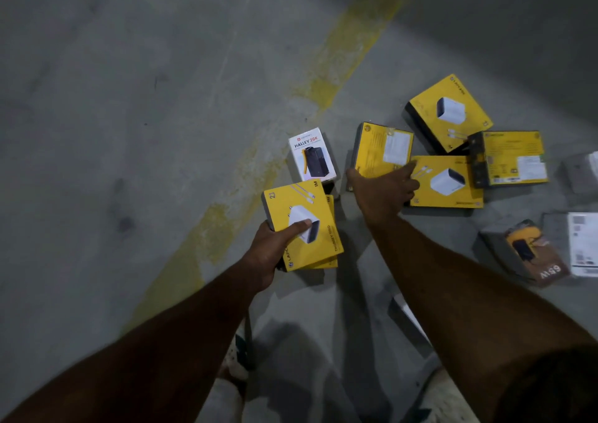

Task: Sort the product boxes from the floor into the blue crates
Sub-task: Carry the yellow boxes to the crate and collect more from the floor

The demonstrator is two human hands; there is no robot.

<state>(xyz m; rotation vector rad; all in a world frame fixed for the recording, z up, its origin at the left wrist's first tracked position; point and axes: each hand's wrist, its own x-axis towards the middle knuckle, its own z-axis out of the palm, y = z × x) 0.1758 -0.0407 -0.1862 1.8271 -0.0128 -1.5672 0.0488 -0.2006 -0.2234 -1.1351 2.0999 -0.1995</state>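
My left hand grips a stack of two yellow charger boxes, thumb on the top one. My right hand reaches over the floor, fingers extended and touching a yellow charger box lying face up; whether it grips the box I cannot tell. Behind the hand lies a yellow box back side up. Further right are another face-up yellow box and a yellow box with a dark side. A white power-bank box sits left of them. No blue crate is in view.
Grey and white boxes lie at the right edge of the concrete floor. A worn yellow painted line runs diagonally across the floor. My shoes and shorts show at the bottom.
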